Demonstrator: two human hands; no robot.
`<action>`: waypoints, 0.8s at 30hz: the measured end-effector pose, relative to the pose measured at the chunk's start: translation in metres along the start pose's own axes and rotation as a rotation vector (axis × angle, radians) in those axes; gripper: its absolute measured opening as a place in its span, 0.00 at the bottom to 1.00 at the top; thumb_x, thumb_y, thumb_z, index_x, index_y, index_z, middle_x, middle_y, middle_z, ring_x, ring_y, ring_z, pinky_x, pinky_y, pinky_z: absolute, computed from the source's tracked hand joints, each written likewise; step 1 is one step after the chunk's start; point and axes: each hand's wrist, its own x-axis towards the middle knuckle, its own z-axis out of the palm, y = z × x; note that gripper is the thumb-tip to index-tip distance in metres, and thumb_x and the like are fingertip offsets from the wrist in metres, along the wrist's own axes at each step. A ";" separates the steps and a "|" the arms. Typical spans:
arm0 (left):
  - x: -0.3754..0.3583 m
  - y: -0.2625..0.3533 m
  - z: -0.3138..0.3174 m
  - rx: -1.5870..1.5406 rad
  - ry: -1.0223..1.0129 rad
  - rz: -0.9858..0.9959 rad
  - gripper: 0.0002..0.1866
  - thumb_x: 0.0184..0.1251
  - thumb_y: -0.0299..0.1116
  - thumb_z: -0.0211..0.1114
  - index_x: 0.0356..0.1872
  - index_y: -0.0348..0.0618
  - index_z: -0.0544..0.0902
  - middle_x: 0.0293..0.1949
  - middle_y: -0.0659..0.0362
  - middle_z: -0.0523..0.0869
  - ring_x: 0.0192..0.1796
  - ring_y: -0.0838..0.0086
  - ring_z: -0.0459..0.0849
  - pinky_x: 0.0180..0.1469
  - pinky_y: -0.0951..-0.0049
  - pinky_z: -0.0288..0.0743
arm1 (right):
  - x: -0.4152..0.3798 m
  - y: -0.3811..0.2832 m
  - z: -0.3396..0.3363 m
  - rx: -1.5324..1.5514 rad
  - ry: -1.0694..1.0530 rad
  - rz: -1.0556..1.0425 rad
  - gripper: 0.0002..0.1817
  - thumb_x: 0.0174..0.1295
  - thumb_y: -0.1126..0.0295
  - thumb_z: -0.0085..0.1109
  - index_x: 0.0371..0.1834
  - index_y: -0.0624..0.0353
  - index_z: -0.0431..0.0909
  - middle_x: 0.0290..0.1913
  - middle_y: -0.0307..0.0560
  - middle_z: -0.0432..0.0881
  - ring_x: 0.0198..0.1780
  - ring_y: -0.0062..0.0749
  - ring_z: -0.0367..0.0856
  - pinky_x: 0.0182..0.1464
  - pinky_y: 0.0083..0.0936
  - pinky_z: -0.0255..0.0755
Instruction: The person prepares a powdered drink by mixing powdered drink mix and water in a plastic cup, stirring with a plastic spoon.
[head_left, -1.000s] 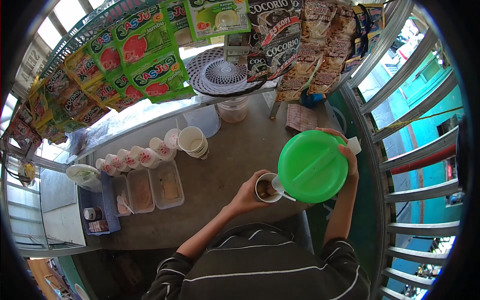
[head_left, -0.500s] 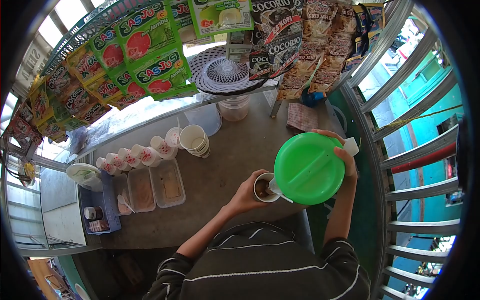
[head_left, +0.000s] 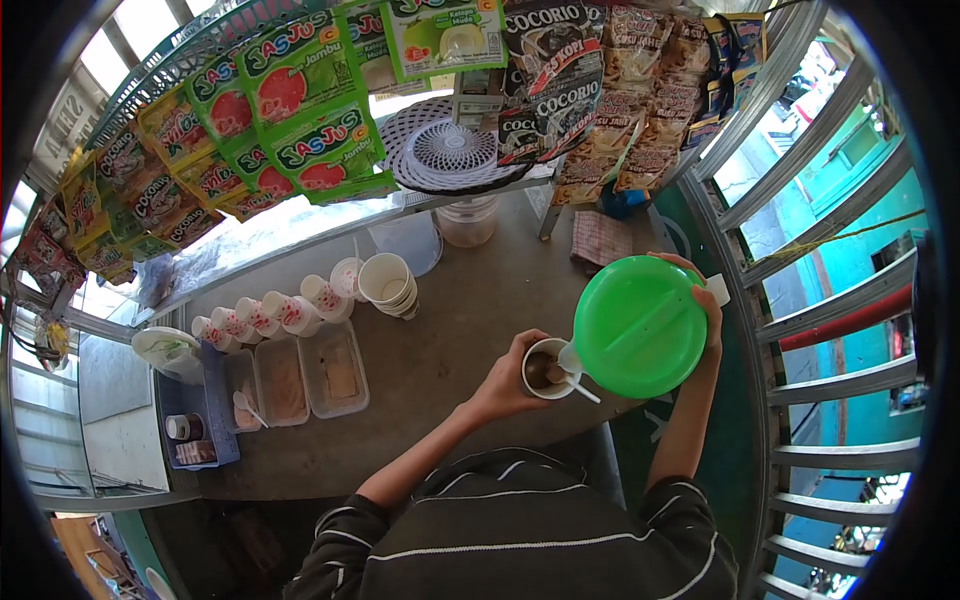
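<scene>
My left hand (head_left: 507, 380) is wrapped round a white cup (head_left: 538, 388) that holds brown liquid. A white spoon (head_left: 582, 388) leans in the cup, its handle out over the right rim. My right hand (head_left: 708, 308) grips a pitcher with a green lid (head_left: 640, 326) from its right side; most of the pitcher's body is hidden under the lid. The pitcher's pale spout (head_left: 569, 358) is over the cup's right edge. Whether liquid is flowing is hard to tell.
A stack of cups (head_left: 389, 282) stands left of centre, beside a row of printed cups (head_left: 290, 312). Nearer are containers of powder (head_left: 283, 382) and a blue-grey basket (head_left: 212, 410). A folded checked cloth (head_left: 601, 240) lies behind the pitcher. Sachets (head_left: 320, 145) hang above; metal bars (head_left: 845, 380) line the right.
Both hands have shifted a little to the right, taking the cup and the green-lidded pitcher with them. More brown liquid shows in the cup.
</scene>
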 end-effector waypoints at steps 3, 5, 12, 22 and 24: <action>0.012 -0.004 0.006 -0.036 0.022 0.104 0.46 0.39 0.31 0.79 0.60 0.42 0.60 0.55 0.52 0.78 0.59 0.65 0.77 0.62 0.66 0.70 | 0.004 0.006 -0.015 0.079 0.061 -0.053 0.38 0.55 0.47 0.54 0.63 0.65 0.66 0.58 0.56 0.75 0.55 0.40 0.77 0.58 0.35 0.71; 0.019 -0.006 0.011 -0.069 0.028 0.126 0.46 0.38 0.29 0.78 0.60 0.41 0.60 0.57 0.51 0.76 0.60 0.64 0.76 0.63 0.66 0.70 | 0.004 0.008 -0.034 0.130 0.042 -0.038 0.38 0.56 0.48 0.53 0.63 0.66 0.66 0.59 0.55 0.75 0.56 0.39 0.77 0.57 0.33 0.72; 0.007 -0.024 0.002 0.056 0.087 0.166 0.43 0.36 0.27 0.75 0.61 0.39 0.64 0.60 0.52 0.71 0.60 0.65 0.74 0.62 0.68 0.70 | 0.005 0.014 -0.078 0.233 0.136 -0.061 0.36 0.64 0.47 0.45 0.67 0.65 0.62 0.58 0.53 0.75 0.55 0.37 0.78 0.56 0.32 0.73; -0.051 -0.071 -0.024 -0.011 0.238 0.013 0.46 0.37 0.28 0.73 0.63 0.40 0.59 0.57 0.52 0.72 0.61 0.66 0.74 0.64 0.68 0.67 | -0.059 0.112 0.012 -0.402 1.306 -0.485 0.27 0.64 0.50 0.50 0.55 0.62 0.67 0.51 0.46 0.67 0.52 0.33 0.68 0.54 0.35 0.61; -0.061 -0.082 -0.027 -0.036 0.270 0.010 0.46 0.37 0.28 0.73 0.63 0.40 0.59 0.58 0.52 0.71 0.61 0.66 0.73 0.64 0.67 0.67 | -0.084 0.152 0.086 -0.303 1.177 -0.355 0.22 0.57 0.69 0.51 0.55 0.61 0.62 0.43 0.40 0.61 0.42 0.27 0.62 0.49 0.27 0.59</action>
